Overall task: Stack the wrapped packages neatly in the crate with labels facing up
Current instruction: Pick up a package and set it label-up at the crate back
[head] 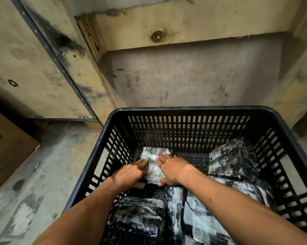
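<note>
A black slotted plastic crate (193,110) stands on the floor in front of me. In its far left corner lies a flat package (153,165) wrapped in black film, its white label facing up. My left hand (129,175) rests on the package's left side and my right hand (172,168) lies on its right side, fingers spread over the label. Other wrapped packages lie in the crate: one at the near left (136,220), one at the near middle (193,214), and a bulkier one at the right (234,160).
A bare patch of the crate floor (191,158) shows between the held package and the right one. Worn wooden crating (43,68) rises behind and left. A cardboard box (6,149) sits at the left on the stained concrete floor (48,174).
</note>
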Action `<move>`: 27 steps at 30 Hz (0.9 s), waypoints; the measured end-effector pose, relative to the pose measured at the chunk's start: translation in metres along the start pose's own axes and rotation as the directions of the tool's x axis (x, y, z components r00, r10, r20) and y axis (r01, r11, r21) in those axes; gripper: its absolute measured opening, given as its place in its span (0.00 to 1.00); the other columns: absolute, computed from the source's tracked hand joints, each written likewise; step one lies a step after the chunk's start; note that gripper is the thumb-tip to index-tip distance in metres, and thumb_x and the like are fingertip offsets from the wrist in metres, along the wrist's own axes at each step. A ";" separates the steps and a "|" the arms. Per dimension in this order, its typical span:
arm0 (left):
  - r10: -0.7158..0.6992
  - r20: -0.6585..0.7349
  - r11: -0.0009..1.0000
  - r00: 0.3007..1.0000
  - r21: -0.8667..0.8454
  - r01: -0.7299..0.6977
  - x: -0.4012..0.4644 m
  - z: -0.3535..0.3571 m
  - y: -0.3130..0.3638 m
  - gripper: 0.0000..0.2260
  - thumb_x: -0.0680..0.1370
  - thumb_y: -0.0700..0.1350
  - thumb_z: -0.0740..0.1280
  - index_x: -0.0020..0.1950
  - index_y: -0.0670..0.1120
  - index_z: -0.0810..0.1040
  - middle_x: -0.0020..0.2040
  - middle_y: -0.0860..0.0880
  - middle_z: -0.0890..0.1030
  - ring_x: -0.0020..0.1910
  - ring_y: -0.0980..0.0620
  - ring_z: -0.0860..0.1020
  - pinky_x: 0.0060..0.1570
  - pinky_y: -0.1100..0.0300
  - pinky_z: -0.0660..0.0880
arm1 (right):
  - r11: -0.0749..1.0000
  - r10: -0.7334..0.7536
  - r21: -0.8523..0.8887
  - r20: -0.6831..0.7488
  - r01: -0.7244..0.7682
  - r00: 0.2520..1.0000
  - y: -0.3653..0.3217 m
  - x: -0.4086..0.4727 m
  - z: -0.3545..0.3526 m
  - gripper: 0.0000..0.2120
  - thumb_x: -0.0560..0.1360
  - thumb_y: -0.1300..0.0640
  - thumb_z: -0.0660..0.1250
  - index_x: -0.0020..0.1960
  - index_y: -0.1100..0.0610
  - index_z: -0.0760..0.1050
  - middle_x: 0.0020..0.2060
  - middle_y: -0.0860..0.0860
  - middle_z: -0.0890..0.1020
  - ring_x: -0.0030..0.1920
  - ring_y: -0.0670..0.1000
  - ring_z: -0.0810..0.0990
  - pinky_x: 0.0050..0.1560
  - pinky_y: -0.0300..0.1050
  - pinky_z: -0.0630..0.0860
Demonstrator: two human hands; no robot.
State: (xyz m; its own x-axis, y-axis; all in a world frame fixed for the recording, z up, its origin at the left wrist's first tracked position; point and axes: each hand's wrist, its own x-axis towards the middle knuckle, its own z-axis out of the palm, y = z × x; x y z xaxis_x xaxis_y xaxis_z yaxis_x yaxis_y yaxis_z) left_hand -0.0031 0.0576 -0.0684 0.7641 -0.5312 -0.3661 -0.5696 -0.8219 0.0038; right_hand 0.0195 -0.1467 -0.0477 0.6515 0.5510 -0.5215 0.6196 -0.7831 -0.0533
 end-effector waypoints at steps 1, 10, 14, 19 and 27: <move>0.004 0.018 1.000 1.000 0.011 -0.004 0.001 0.000 0.000 0.33 0.83 0.51 0.65 0.83 0.43 0.55 0.84 0.45 0.47 0.82 0.47 0.49 0.79 0.53 0.57 | 1.000 -0.016 0.006 0.009 0.016 1.000 -0.005 0.000 0.002 0.40 0.85 0.50 0.64 0.85 0.59 0.42 0.84 0.58 0.39 0.84 0.62 0.44 0.81 0.61 0.55; -0.006 0.044 1.000 0.999 0.000 0.006 0.000 -0.003 -0.003 0.33 0.84 0.50 0.64 0.83 0.41 0.54 0.84 0.44 0.46 0.83 0.46 0.48 0.79 0.52 0.59 | 0.996 -0.011 0.091 0.075 0.004 0.997 -0.018 -0.005 -0.003 0.46 0.79 0.43 0.71 0.86 0.53 0.46 0.82 0.63 0.36 0.81 0.72 0.40 0.79 0.71 0.50; -0.019 -0.041 0.997 0.999 -0.073 0.016 -0.005 -0.007 -0.002 0.26 0.82 0.50 0.68 0.77 0.43 0.68 0.82 0.45 0.59 0.77 0.46 0.66 0.71 0.55 0.68 | 0.985 0.016 0.173 -0.005 -0.015 1.000 -0.018 -0.009 -0.008 0.33 0.79 0.57 0.74 0.80 0.58 0.65 0.76 0.73 0.63 0.73 0.72 0.71 0.76 0.59 0.68; -0.063 -0.097 0.964 0.993 -0.263 0.036 -0.012 -0.022 -0.003 0.18 0.80 0.49 0.70 0.69 0.46 0.76 0.73 0.51 0.74 0.66 0.55 0.76 0.69 0.53 0.74 | 0.973 -0.052 0.215 -0.126 0.078 0.991 -0.008 -0.019 0.001 0.09 0.81 0.65 0.67 0.61 0.64 0.78 0.48 0.56 0.80 0.36 0.48 0.79 0.37 0.32 0.73; -0.211 -0.305 0.915 0.929 -0.397 0.078 -0.010 -0.036 -0.004 0.28 0.79 0.52 0.71 0.77 0.45 0.70 0.74 0.41 0.73 0.71 0.43 0.74 0.74 0.52 0.68 | 0.954 -0.041 0.245 -0.459 0.171 0.887 0.043 -0.040 -0.020 0.16 0.85 0.52 0.64 0.70 0.50 0.79 0.64 0.55 0.83 0.63 0.58 0.83 0.65 0.57 0.77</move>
State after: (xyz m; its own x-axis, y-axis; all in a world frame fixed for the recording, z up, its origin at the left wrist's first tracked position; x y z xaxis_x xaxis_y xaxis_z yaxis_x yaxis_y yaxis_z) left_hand 0.0023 0.0585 -0.0317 0.9222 -0.3823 -0.0573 -0.3412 -0.8747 0.3442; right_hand 0.0284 -0.1967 -0.0120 0.7538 0.6535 -0.0693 0.5954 -0.7238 -0.3488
